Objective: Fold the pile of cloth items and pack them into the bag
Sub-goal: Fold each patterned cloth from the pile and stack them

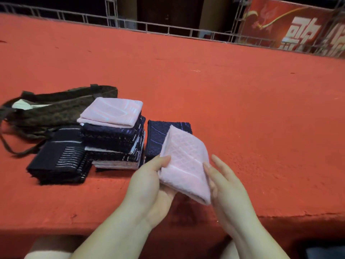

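A folded pink cloth (184,165) is held tilted above the red surface, near its front edge. My left hand (149,182) grips its left side, thumb on top and fingers underneath. My right hand (224,184) touches its right edge with straight fingers. Behind it lies a folded navy cloth (158,135). To the left stands a stack of folded cloths (115,139), navy and white with a pink one on top. A folded black striped cloth (57,156) lies further left. The dark brown bag (56,109) lies flat at the far left, its mouth showing something white inside.
The red carpeted surface (242,109) stretches wide to the right and back. Its front edge (280,215) drops off just below my hands. A metal railing (168,30) runs along the far edge, with a red banner (298,27) at the back right. The bag's straps (11,144) trail leftward.
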Demonstrator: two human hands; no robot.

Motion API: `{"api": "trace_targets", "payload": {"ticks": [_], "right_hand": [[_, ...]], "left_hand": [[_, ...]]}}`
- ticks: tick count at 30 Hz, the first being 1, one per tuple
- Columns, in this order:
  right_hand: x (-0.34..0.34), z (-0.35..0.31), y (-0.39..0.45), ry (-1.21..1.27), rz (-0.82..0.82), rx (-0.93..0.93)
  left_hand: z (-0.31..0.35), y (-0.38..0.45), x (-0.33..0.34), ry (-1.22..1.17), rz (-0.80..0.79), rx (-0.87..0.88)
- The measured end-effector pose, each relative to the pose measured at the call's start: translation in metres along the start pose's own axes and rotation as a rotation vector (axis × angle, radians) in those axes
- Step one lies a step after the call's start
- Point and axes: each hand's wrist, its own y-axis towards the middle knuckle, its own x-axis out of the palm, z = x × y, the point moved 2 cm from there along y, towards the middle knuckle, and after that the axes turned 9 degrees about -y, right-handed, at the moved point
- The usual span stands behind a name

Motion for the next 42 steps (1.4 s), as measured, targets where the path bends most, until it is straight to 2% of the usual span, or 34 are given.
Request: {"api": "trace_targets", "payload": {"ticks": [2, 3, 6, 10, 13, 16, 20, 22, 24, 25, 27, 30, 34, 42], "right_hand": [[0.001, -0.013, 0.009, 0.05, 0.006, -0.014], [0.002, -0.019, 0.015, 0.026, 0.025, -0.044], [0.006, -0.036, 0.037, -0.189, 0.089, -0.165], [0.019, -0.042, 0.071, -0.457, 0.119, -0.299], [0.027, -0.04, 0.09, -0.585, 0.129, -0.318], [0.033, -0.036, 0.102, -0.67, 0.137, -0.333], [0.036, -0.027, 0.11, -0.77, 0.131, -0.356], [0.035, -0.024, 0.112, -0.796, 0.122, -0.36], [0.033, -0.024, 0.112, -0.813, 0.111, -0.393], [0.033, -0.026, 0.113, -0.824, 0.102, -0.421], [0.034, -0.03, 0.113, -0.861, 0.058, -0.473], [0.035, -0.028, 0.115, -1.013, -0.05, -0.496], [0.03, -0.014, 0.123, -1.182, -0.2, -0.359], [0.025, 0.003, 0.133, -1.235, -0.332, -0.262]], "left_hand": [[0.018, -0.001, 0.009, 0.104, -0.105, 0.031], [0.028, 0.005, 0.011, 0.203, -0.097, 0.046], [0.049, 0.016, 0.015, 0.528, -0.15, 0.105], [0.064, 0.029, 0.021, 0.985, -0.114, 0.387], [0.062, 0.032, 0.028, 1.406, -0.033, 0.561], [0.058, 0.043, 0.024, 1.552, -0.012, 0.632], [0.05, 0.051, 0.021, 1.641, 0.042, 0.64], [0.045, 0.049, 0.022, 1.701, 0.064, 0.761], [0.041, 0.045, 0.026, 1.758, 0.006, 0.91], [0.039, 0.045, 0.03, 1.78, -0.028, 0.93], [0.037, 0.053, 0.036, 1.858, -0.067, 0.87], [0.034, 0.076, 0.033, 2.092, -0.025, 0.67], [0.028, 0.096, 0.013, 2.197, -0.009, 0.408], [0.024, 0.102, 0.001, 2.184, 0.025, 0.421]]}}
